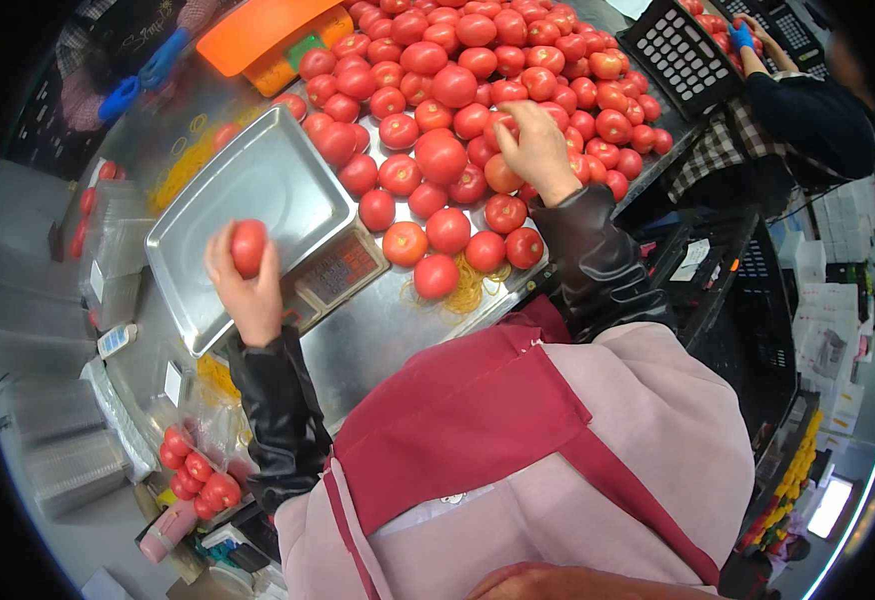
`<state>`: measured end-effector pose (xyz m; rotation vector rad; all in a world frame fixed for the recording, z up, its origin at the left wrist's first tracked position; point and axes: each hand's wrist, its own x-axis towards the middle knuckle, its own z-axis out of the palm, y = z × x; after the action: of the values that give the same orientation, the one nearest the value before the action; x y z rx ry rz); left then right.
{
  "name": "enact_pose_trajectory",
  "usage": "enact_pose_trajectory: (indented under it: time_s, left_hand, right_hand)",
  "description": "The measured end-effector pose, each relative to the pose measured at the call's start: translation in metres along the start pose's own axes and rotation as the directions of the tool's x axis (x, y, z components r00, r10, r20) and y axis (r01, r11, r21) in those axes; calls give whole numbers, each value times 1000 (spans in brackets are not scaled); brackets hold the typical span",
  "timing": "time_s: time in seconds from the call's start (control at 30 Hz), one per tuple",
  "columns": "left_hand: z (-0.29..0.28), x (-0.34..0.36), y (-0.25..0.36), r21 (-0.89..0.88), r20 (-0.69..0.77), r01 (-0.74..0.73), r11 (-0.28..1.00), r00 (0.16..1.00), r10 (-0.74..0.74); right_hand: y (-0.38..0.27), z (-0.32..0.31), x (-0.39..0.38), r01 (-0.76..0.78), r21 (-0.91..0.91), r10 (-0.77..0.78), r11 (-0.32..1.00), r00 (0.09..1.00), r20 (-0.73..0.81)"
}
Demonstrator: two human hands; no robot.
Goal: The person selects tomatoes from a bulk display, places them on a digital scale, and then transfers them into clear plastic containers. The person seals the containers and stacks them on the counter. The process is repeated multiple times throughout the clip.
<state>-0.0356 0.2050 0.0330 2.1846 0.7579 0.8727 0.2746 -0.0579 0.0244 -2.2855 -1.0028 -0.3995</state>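
Note:
My left hand grips a red tomato above the shallow metal pan of a weighing scale. Fingers and thumb wrap its sides, and its top shows. To the right, my right hand reaches into a large heap of tomatoes on the metal table. Its fingers and thumb curl around a tomato there, partly covered by the hand. Several tomatoes lie at the heap's near edge, next to the scale, one of them a tomato beside yellow rubber bands.
An orange tray stands at the far left of the heap. Clear plastic containers are stacked at left. Packed tomatoes sit at lower left. A black crate stands far right, near a co-worker; another person's blue-gloved hand is far left.

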Motion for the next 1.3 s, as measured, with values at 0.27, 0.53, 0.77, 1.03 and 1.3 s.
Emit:
enact_pose_trajectory:
  time_s: [0.27,0.53,0.77,1.03,1.3]
  left_hand:
    - [14,-11,-13,374,68,-225,900,974,216]
    - [54,-82,44,-559,466,315,767,885,-24]
    - [19,-80,31,-695,625,597,400,777,-75]
    - [-40,-29,-75,393,-175,-83,916,971,163]
    - [1,-47,-48,499,-171,-125,858,956,238]
  right_hand:
    - [-11,23,-60,-51,-151,76,987,983,169]
    - [-28,20,-66,-194,445,195,874,980,44]
    - [-84,44,-29,337,219,-339,916,940,-30]
    - [-28,61,7,322,-187,-346,928,931,-114]
    - [-73,73,-30,91,-57,-38,994,797,603]
